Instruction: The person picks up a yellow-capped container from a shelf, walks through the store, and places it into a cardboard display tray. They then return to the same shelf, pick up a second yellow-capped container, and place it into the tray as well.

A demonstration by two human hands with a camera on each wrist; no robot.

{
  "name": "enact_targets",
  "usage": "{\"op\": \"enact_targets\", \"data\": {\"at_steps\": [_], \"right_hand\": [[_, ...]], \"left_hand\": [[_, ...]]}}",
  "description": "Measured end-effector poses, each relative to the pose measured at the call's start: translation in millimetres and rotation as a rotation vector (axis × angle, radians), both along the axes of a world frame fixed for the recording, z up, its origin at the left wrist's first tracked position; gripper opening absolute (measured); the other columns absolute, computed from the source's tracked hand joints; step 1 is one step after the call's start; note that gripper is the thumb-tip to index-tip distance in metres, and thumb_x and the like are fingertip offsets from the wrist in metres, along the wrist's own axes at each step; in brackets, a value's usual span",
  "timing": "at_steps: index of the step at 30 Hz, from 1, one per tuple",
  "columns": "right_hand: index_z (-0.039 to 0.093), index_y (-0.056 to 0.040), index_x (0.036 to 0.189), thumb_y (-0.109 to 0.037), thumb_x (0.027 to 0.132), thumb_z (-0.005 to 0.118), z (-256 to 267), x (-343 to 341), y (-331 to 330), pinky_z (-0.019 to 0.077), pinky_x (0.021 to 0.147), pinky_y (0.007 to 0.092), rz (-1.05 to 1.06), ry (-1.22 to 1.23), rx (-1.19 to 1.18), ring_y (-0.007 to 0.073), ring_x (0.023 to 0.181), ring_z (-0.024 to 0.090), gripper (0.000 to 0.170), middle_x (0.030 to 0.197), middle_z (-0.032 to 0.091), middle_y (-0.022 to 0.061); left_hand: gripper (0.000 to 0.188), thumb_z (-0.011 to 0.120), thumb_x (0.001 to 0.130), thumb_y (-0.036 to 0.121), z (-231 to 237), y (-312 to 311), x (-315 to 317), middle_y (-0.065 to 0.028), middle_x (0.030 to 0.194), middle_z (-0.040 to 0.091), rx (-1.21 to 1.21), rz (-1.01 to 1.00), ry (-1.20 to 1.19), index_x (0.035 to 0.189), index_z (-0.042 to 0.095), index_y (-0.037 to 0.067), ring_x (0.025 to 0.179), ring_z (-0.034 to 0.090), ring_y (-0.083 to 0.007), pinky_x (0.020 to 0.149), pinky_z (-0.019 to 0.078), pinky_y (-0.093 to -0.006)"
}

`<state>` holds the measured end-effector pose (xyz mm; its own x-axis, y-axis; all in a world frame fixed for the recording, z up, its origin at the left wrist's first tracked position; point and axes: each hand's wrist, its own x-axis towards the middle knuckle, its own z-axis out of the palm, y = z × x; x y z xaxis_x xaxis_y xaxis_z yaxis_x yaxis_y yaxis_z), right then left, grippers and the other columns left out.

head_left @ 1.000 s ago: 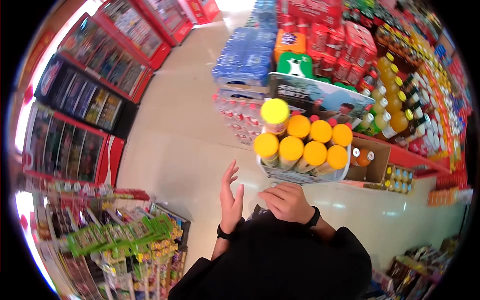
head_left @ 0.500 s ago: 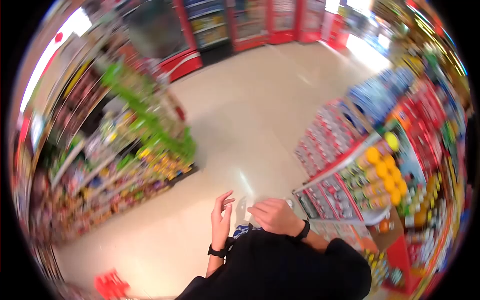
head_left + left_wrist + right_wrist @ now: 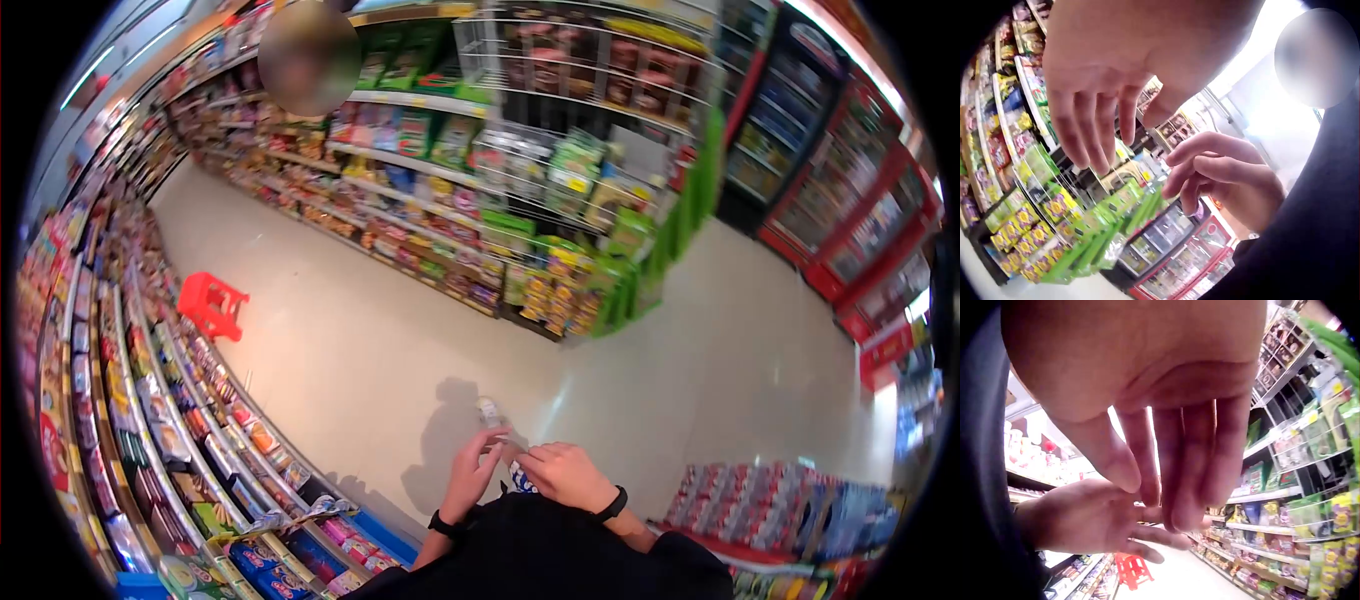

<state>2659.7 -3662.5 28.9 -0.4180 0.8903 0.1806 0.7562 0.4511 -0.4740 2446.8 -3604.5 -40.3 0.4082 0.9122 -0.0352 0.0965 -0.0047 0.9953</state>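
At bottom centre, the left hand and the right hand are released, fingers relaxed; no item is picked up. Nearest packets lie lower left; the red stool stands farther, at left.

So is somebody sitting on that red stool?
No, the red stool stands on the pale floor with nobody on it.
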Motion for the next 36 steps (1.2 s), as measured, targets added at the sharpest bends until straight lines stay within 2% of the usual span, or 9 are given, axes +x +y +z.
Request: {"op": "enact_targets", "data": {"at_steps": [3,11,14,17,20,22,28,32,36], "right_hand": [[0.071,-0.0077,0.107,-0.013,0.091,0.073,-6,-19,93,0.0574,0.075,0.0438,0.051,0.032,0.05,0.0309,0.085,0.072,0.017,0.09,0.069,0.0083],[0.069,-0.0084,0.103,-0.013,0.093,0.071,0,-81,309,0.0568,0.072,0.0446,0.228,0.133,0.118,0.0318,0.081,0.069,0.011,0.085,0.065,0.0084],[0.069,-0.009,0.103,-0.013,0.094,0.07,-16,-106,381,0.0564,0.071,0.0449,0.361,-0.046,0.089,0.0321,0.08,0.069,0.01,0.083,0.064,0.0081],[0.068,-0.0092,0.105,-0.013,0.094,0.07,-9,-139,439,0.056,0.071,0.0456,0.448,-0.029,0.067,0.0321,0.083,0.069,0.012,0.087,0.065,0.0087],[0.071,-0.0066,0.109,-0.016,0.094,0.071,-23,-176,496,0.0556,0.072,0.0462,0.538,-0.035,0.011,0.0344,0.084,0.07,0.017,0.088,0.066,0.0111],[0.071,-0.0069,0.11,-0.016,0.095,0.071,-39,-208,530,0.0559,0.072,0.0467,0.528,-0.039,-0.051,0.0355,0.083,0.07,0.018,0.089,0.067,0.0119],[0.068,-0.0088,0.114,-0.02,0.099,0.069,-16,-322,635,0.059,0.078,0.0476,0.637,-0.109,-0.126,0.0337,0.092,0.072,0.019,0.097,0.07,0.0107],[0.069,-0.0091,0.117,-0.02,0.098,0.069,7,-393,721,0.0586,0.078,0.0473,0.688,-0.056,-0.026,0.0333,0.093,0.072,0.022,0.097,0.07,0.0111],[0.07,-0.0068,0.115,-0.021,0.099,0.07,0,-444,790,0.0581,0.08,0.0474,0.646,-0.091,-0.076,0.0365,0.095,0.072,0.022,0.098,0.072,0.0125]], "left_hand": [[0.03,0.06,0.11,0.014,-6,56,-29,-0.0137,0.128,0.077,0.01,0.091,0.043,0.135,0.071,0.003,0.114,0.076,-0.0262,0.099,0.058,-0.0384],[0.029,0.06,0.11,0.017,48,205,-120,-0.0129,0.126,0.078,0.041,0.411,0.204,0.133,0.071,0.003,0.112,0.076,-0.0266,0.097,0.0586,-0.0378],[0.027,0.061,0.11,0.015,43,235,-157,-0.0126,0.123,0.079,0.011,0.557,0.238,0.131,0.07,0.002,0.107,0.078,-0.0256,0.095,0.0592,-0.0375],[0.025,0.062,0.108,0.013,26,271,-187,-0.0108,0.119,0.08,-0.03,0.657,0.179,0.13,0.07,0.002,0.103,0.078,-0.0239,0.094,0.0599,-0.0375],[0.025,0.062,0.108,0.013,11,315,-216,-0.0112,0.121,0.08,-0.165,0.66,0.116,0.13,0.07,0.003,0.106,0.078,-0.0239,0.094,0.0602,-0.0378],[0.027,0.062,0.109,0.016,-10,354,-239,-0.0107,0.121,0.079,-0.112,0.654,0.165,0.133,0.07,0.006,0.11,0.078,-0.024,0.094,0.0611,-0.0374],[0.03,0.063,0.109,0.022,15,471,-331,-0.0123,0.125,0.078,-0.139,0.611,0.162,0.136,0.068,0.01,0.112,0.077,-0.0287,0.098,0.0601,-0.0412],[0.029,0.062,0.11,0.019,15,561,-395,-0.0118,0.124,0.078,0.0,0.619,0.183,0.135,0.069,0.007,0.114,0.076,-0.024,0.1,0.0587,-0.0389],[0.033,0.062,0.109,0.025,29,627,-452,-0.0123,0.129,0.076,0.049,0.59,0.396,0.136,0.069,0.008,0.115,0.076,-0.0277,0.098,0.0591,-0.0389]]}}
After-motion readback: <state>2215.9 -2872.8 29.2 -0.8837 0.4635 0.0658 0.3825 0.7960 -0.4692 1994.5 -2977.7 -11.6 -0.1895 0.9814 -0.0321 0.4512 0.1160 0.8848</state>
